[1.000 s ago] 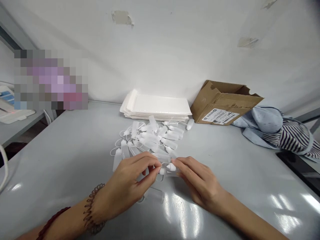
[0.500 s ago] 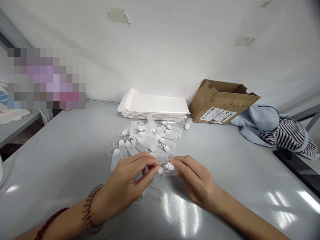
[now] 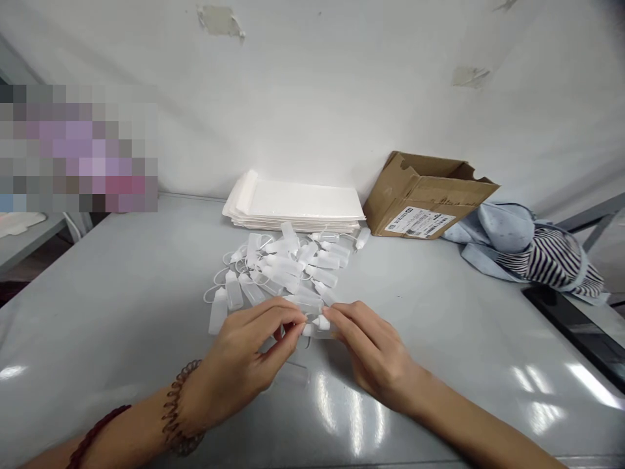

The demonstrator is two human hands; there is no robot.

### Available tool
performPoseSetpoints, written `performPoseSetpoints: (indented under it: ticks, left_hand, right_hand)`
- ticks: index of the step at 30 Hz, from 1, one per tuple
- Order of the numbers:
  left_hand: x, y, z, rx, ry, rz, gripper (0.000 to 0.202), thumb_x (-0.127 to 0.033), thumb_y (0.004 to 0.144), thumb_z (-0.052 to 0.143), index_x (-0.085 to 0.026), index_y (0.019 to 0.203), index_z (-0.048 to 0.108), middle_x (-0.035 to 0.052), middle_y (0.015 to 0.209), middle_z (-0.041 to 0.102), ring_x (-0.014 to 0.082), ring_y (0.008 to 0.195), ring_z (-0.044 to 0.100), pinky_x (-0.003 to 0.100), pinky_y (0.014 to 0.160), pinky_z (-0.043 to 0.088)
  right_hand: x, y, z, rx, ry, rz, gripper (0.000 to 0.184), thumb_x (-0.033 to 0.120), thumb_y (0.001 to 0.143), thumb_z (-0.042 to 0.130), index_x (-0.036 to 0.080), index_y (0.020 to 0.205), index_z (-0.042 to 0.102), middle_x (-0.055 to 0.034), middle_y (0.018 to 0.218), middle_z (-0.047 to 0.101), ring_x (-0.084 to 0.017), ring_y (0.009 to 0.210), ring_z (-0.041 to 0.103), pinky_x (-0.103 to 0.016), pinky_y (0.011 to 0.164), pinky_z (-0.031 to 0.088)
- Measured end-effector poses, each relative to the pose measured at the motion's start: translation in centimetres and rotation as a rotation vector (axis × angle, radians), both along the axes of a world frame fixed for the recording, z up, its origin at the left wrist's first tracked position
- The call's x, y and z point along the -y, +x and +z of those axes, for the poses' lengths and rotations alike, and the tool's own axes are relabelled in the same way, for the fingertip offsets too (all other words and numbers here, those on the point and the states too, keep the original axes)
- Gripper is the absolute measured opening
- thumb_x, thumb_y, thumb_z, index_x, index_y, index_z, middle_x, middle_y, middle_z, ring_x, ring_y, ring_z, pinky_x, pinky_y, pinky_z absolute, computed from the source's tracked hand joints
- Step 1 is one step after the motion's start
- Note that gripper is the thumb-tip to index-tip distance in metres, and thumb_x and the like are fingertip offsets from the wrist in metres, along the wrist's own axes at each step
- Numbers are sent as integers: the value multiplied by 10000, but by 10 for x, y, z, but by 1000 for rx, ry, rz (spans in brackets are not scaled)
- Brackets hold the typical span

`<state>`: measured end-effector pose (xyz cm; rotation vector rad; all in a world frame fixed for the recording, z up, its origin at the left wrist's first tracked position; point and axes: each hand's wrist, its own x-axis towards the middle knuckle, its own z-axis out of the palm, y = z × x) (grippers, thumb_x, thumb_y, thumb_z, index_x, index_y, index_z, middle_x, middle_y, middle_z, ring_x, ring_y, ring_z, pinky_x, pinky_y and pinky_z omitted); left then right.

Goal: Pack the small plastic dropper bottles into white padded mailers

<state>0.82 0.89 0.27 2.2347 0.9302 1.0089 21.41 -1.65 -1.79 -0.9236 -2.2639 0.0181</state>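
My left hand (image 3: 258,348) is closed in a pinch, thumb against index finger, beside the white tip (image 3: 321,322) of a small translucent squeeze bottle (image 3: 323,334). A thin piece seems to run from that tip to the pinch, but what the fingers grip is too small to tell. Fingers of my right hand (image 3: 381,355) are closed on the bottle from the right, hiding part of it. Just beyond both hands lies a heap of similar squeeze bottles (image 3: 283,268), several with white caps and looped straps. Another clear bottle (image 3: 295,374) lies on the table under my left hand.
Behind the heap is a stack of white padded envelopes (image 3: 303,200). An open cardboard box (image 3: 415,195) stands to its right, against the wall. Farther right are a blue and striped cloth (image 3: 527,247) and a black phone-like object (image 3: 576,335) on the grey table (image 3: 122,273).
The camera view has shifted slightly, moving the whole scene a little left. My hands keep nearly the same pose at the bottle, with the fingertips slightly closer together.
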Motion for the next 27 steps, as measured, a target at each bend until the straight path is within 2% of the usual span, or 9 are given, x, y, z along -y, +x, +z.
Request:
performPoseSetpoints:
  ticks: [3, 5, 9, 12, 15, 18, 23, 27]
  left_hand:
    - [0, 0, -3, 1, 73, -11, 127, -60, 850, 533, -167, 889, 590, 5, 847, 658, 101, 789, 616, 180, 718, 486]
    - [-1, -1, -1, -14, 51, -21, 128, -64, 852, 527, -171, 888, 588, 2, 848, 656, 100, 788, 613, 183, 716, 485]
    - [-4, -4, 7, -90, -155, 6, 110, -149, 830, 571, -195, 930, 580, -30, 759, 628, 98, 668, 589, 199, 642, 494]
    - [-6, -6, 14, -124, -339, 10, 67, -232, 830, 575, -210, 890, 594, -39, 697, 618, 110, 637, 583, 187, 552, 478]
    - [-6, -6, 16, -117, -418, -14, 96, -253, 858, 532, -214, 829, 615, -38, 665, 614, 109, 617, 570, 160, 460, 418]
    - [-6, -5, 14, -107, -359, -27, 119, -218, 874, 516, -207, 812, 616, -43, 660, 605, 97, 609, 556, 168, 514, 425]
    - [-3, -4, 6, -69, -159, -43, 98, -148, 882, 514, -192, 855, 597, -34, 715, 609, 86, 630, 558, 180, 581, 436]
    - [0, -4, 1, -32, -11, -66, 116, -90, 876, 513, -182, 905, 578, -20, 763, 622, 94, 693, 583, 190, 649, 463]
  right_hand:
    - [1, -1, -1, -9, 4, -3, 474, -58, 811, 384, 68, 1266, 427, -163, 975, 587, -193, 817, 532, -329, 653, 514]
    - [1, -1, 1, -8, 10, -6, 449, -51, 815, 390, 62, 1246, 449, -163, 969, 593, -189, 805, 543, -318, 644, 514]
    - [0, 0, 4, 46, 114, -47, 399, -43, 809, 456, 33, 1200, 490, -182, 974, 597, -219, 849, 560, -349, 674, 513]
    - [-1, 1, 5, 58, 166, -60, 386, -37, 819, 465, 36, 1197, 496, -187, 989, 595, -239, 902, 557, -374, 697, 515]
    - [0, 1, 6, 60, 169, -34, 378, -37, 831, 444, 31, 1199, 491, -193, 1002, 590, -245, 922, 555, -383, 702, 522]
    - [2, 0, 8, 58, 165, -10, 357, -47, 831, 429, 9, 1177, 498, -209, 1004, 585, -252, 934, 554, -395, 716, 524]
    - [2, -2, 12, 54, 148, -2, 345, -41, 851, 402, 16, 1180, 486, -206, 983, 587, -248, 923, 557, -402, 698, 526]
    - [4, -2, 18, 93, 136, 21, 325, -32, 852, 401, -25, 1165, 487, -231, 978, 589, -271, 920, 560, -420, 685, 522]
